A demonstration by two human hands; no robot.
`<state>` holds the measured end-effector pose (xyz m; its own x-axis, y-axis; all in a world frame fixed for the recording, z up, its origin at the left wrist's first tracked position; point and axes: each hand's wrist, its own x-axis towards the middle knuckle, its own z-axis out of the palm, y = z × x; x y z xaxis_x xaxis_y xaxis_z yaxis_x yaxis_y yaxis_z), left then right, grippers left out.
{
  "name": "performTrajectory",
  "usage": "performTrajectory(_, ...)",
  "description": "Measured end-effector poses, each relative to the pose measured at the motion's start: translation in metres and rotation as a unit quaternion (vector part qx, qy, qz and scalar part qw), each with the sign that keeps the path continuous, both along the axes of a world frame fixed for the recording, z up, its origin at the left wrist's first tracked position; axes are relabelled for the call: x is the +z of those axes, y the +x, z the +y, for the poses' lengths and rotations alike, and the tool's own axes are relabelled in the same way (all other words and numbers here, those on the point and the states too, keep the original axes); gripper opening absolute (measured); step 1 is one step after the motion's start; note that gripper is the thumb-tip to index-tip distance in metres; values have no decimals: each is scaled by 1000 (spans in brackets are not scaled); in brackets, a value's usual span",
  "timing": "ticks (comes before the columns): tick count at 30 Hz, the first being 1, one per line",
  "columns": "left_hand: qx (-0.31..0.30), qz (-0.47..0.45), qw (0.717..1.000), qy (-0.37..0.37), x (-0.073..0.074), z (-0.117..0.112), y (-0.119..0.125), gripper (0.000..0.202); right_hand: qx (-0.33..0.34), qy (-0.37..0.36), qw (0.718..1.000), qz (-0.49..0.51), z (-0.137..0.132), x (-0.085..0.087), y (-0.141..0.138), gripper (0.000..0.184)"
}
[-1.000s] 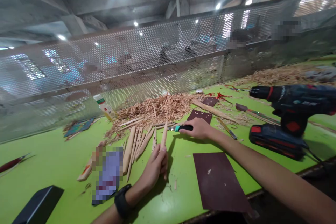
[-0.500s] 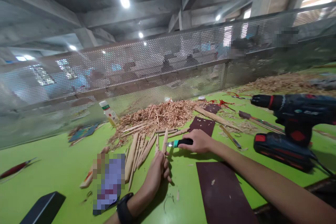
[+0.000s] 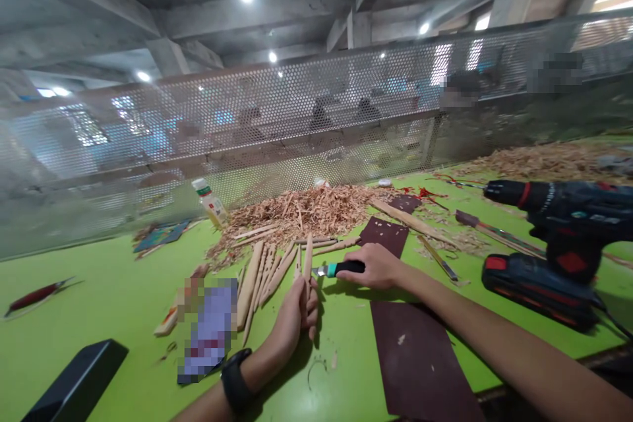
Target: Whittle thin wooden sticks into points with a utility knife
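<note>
Wooden stick, held in my left hand, appears unfinished, its visible face plain unlike the notched sticks nearby, while my right hand grips the knife beside it.

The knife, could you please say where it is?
In the head view, the knife is right of centre, in the right hand, its blade beside the wooden stick in the left hand.

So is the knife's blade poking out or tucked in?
Out: the silvery blade sticks past the green collar of the knife, pointing towards the wooden stick in the left hand.
</note>
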<state>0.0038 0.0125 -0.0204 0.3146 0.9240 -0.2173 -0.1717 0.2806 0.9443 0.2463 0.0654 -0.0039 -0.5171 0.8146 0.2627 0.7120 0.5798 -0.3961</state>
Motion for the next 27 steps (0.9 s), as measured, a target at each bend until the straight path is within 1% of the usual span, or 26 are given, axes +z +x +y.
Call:
performTrajectory(6,9,-21,1000,6,1,-3,1,45,-3,0,1000,-7,0,0,1,53)
performTrajectory(11,9,-20,999,-31,3,-3,1,53,1,2,1000,-8,-1,0,0,53)
performTrajectory(13,10,-2,999,-41,2,-2,1,54,0,5,1000,-11,-1,0,0,53)
performTrajectory(15,11,30,999,-30,-1,-3,0,53,0,7,1000,-14,-1,0,0,53)
performTrajectory(17,9,52,999,-4,-3,-4,0,53,1,8,1000,-15,-1,0,0,54)
performTrajectory(20,9,51,998,33,-1,-7,1,54,0,10,1000,-14,0,-1,0,54)
performTrajectory(24,32,34,998,33,5,-9,4,60,-1,7,1000,-13,1,-2,1,53)
performTrajectory(27,39,31,998,25,7,-9,4,61,-1,10,1000,-12,1,-2,1,53)
